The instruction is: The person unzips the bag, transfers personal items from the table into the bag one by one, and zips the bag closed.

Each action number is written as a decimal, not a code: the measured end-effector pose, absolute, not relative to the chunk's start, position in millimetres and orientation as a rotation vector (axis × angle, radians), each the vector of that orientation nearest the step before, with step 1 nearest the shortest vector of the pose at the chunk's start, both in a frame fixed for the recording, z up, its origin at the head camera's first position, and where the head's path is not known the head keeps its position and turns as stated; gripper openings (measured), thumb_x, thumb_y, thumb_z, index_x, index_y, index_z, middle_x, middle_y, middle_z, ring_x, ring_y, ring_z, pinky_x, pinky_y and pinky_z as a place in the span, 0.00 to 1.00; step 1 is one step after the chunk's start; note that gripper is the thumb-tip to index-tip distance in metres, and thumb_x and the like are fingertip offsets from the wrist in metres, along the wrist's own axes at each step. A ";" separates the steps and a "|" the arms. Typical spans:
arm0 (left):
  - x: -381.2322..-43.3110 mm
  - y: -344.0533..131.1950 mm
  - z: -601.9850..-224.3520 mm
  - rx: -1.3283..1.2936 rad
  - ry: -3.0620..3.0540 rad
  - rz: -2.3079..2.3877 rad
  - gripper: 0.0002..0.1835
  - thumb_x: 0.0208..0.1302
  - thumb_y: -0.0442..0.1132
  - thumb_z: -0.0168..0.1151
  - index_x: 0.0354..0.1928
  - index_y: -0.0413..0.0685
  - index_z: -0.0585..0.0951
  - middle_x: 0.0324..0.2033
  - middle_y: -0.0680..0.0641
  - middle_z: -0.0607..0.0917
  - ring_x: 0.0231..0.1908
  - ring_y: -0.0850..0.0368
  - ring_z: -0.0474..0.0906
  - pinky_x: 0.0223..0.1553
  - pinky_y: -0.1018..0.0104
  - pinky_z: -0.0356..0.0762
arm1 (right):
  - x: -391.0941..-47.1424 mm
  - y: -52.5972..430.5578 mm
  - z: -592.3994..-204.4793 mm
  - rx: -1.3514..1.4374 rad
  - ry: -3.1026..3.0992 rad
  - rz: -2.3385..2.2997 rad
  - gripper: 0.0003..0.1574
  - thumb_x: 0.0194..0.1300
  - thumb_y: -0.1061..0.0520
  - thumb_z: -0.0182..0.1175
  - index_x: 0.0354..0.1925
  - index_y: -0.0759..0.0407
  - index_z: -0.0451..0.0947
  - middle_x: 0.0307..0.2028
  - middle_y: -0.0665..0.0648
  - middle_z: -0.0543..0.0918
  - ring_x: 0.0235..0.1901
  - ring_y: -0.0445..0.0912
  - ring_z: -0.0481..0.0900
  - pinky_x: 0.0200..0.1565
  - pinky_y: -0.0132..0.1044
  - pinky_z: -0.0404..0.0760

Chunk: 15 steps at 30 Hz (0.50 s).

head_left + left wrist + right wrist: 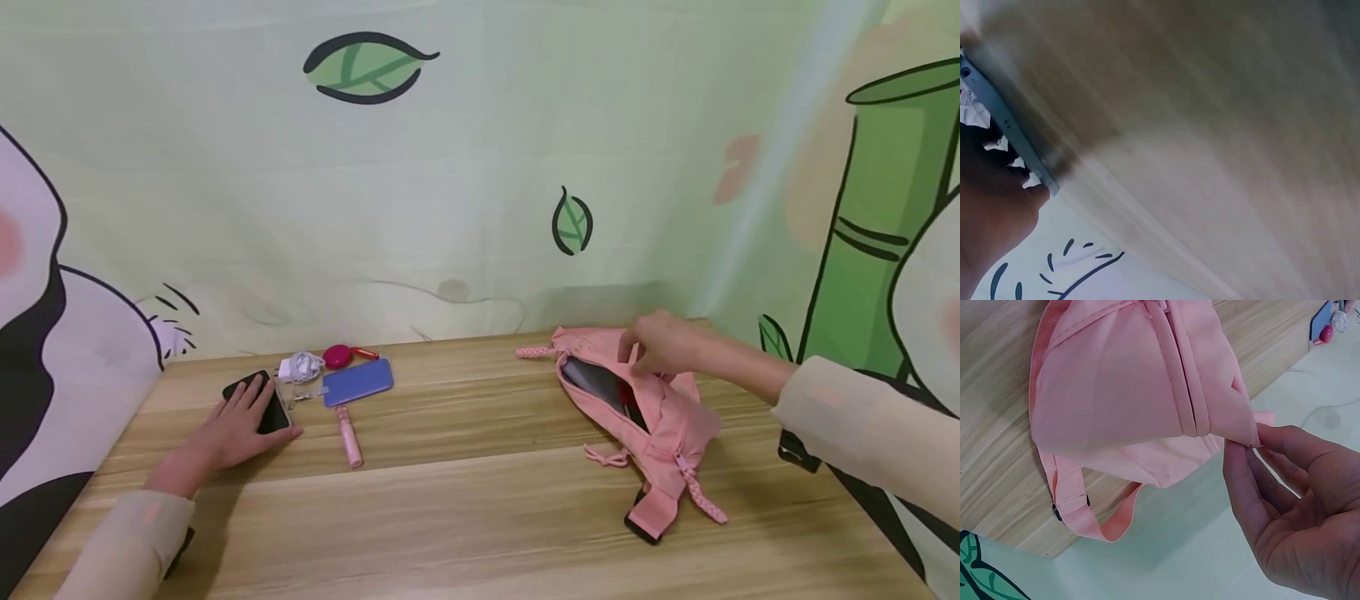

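Observation:
On the table at left, my left hand (243, 425) lies over a dark phone (273, 410), fingertips near its far edge and thumb by the near right corner. The left wrist view catches the phone (1007, 122) edge-on, fingers arched against it. To the right, a pink bag (678, 408) with straps lies with its zipped mouth gaping, a grey lining and something red showing inside. My right hand (660, 346) pinches the rim of that opening. From the right wrist, thumb and forefinger of this hand (1310, 500) squeeze a corner of the bag (1116, 394).
Beside the phone sit a white charger with coiled cable (302, 367), a dark pink round case (337, 357), a small red-orange stick (365, 353), a blue card holder (358, 382) and a pink tube (348, 437). A printed cloth (465, 167) hangs behind the table (465, 517).

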<state>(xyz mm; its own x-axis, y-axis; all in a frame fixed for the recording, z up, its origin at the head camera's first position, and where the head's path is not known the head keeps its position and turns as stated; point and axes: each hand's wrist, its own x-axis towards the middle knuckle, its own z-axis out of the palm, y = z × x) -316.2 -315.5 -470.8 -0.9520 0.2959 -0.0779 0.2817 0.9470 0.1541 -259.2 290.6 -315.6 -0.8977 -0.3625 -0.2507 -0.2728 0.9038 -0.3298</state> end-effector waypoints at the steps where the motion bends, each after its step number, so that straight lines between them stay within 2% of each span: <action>1: -316.2 -315.1 -469.2 0.450 2.990 0.228 0.58 0.56 0.74 0.49 0.72 0.34 0.47 0.69 0.26 0.45 0.67 0.25 0.39 0.61 0.28 0.40 | -258.9 290.8 -315.6 -0.472 2.760 -0.419 0.10 0.59 0.66 0.60 0.41 0.63 0.81 0.31 0.59 0.82 0.19 0.43 0.79 0.22 0.35 0.80; 9: -317.9 -307.4 -459.5 0.369 2.971 0.337 0.55 0.58 0.70 0.51 0.69 0.28 0.49 0.67 0.22 0.42 0.63 0.18 0.35 0.56 0.23 0.42 | -255.0 295.8 -314.5 -0.466 2.768 -0.454 0.12 0.59 0.66 0.59 0.43 0.65 0.80 0.32 0.61 0.82 0.20 0.43 0.79 0.22 0.35 0.80; 13: -316.2 -307.0 -461.8 0.115 3.004 0.451 0.61 0.58 0.73 0.47 0.68 0.23 0.41 0.64 0.18 0.34 0.59 0.12 0.31 0.55 0.23 0.40 | -255.2 295.8 -313.2 -0.467 2.766 -0.455 0.11 0.58 0.67 0.59 0.42 0.64 0.80 0.33 0.61 0.82 0.20 0.43 0.79 0.22 0.35 0.80; 15: -312.9 -306.4 -462.5 -0.030 2.986 0.480 0.63 0.57 0.74 0.46 0.67 0.22 0.36 0.63 0.16 0.31 0.57 0.11 0.32 0.56 0.24 0.41 | -256.5 295.8 -314.2 -0.468 2.762 -0.453 0.11 0.58 0.67 0.59 0.41 0.63 0.81 0.33 0.61 0.82 0.20 0.43 0.79 0.22 0.35 0.80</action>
<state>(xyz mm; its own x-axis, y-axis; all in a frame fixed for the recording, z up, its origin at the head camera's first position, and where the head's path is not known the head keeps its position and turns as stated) -312.9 -306.4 -462.5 -0.9930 -0.0011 -0.1185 -0.0382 0.9496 0.3112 -256.5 295.8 -314.2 -0.9011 -0.3613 -0.2399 -0.2658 0.8972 -0.3528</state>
